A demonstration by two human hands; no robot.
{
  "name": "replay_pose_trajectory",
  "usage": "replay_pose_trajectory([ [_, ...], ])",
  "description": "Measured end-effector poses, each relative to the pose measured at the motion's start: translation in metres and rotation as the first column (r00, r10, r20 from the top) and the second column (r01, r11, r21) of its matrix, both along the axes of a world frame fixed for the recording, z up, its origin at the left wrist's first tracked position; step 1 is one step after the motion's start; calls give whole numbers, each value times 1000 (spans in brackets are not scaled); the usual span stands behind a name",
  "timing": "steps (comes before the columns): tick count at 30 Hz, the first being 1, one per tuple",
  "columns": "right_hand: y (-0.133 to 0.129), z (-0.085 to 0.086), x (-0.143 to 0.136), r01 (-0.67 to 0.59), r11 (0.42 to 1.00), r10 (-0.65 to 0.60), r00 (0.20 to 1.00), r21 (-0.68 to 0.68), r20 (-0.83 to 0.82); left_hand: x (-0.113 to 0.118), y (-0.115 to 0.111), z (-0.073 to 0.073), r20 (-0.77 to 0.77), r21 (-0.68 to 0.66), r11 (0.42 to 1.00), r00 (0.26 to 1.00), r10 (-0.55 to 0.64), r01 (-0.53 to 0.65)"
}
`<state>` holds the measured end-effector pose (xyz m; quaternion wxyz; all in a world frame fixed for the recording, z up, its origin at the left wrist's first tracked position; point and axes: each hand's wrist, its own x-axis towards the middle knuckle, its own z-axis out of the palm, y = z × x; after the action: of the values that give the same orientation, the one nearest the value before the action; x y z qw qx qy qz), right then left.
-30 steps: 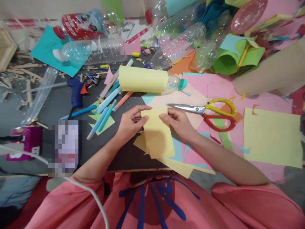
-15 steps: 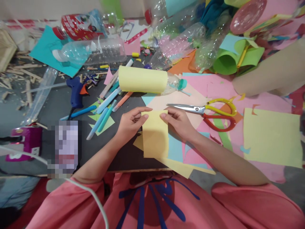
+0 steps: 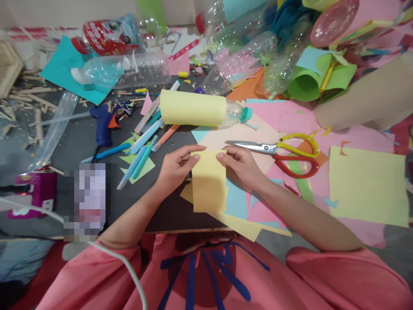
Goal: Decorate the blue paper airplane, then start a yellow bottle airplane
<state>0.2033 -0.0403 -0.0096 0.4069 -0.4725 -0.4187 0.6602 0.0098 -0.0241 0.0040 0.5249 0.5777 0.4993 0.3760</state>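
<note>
Between my two hands hangs a small rectangle of yellow paper (image 3: pixel 209 183), held near its top corners. My left hand (image 3: pixel 179 168) pinches the left corner with thumb and fingers. On the opposite corner, my right hand (image 3: pixel 240 165) has its thumb in front and its fingers curled behind. Scissors (image 3: pixel 269 148) with one yellow and one red handle lie just beyond my right hand, blades pointing left. Farther back, a clear bottle with a green cap (image 3: pixel 237 113) lies on its side, wrapped in a yellow paper sleeve (image 3: pixel 193 107).
Several markers (image 3: pixel 143 142) and a blue glue gun (image 3: pixel 102 125) lie to the left. A larger yellow sheet (image 3: pixel 368 187) rests at the right on pink paper. Plastic bottles (image 3: pixel 125 69) and scraps crowd the back. A white cable (image 3: pixel 125 260) crosses the lower left.
The yellow paper in my hands has turned very slightly, its right edge shifting a little to the left. Both hands keep their hold, and everything else stays in place.
</note>
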Motion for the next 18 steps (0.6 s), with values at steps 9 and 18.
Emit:
replay_pose_trajectory([
  [9, 0, 4, 0, -8, 1000, 8, 1000, -15, 19, -1, 0, 1, 11, -70, 997, 1000, -28, 29],
  [18, 2, 19, 0, -246, 967, 227, 950, 66, 215, -1, 2, 15, 84, -312, 847, 901, -425, 429],
])
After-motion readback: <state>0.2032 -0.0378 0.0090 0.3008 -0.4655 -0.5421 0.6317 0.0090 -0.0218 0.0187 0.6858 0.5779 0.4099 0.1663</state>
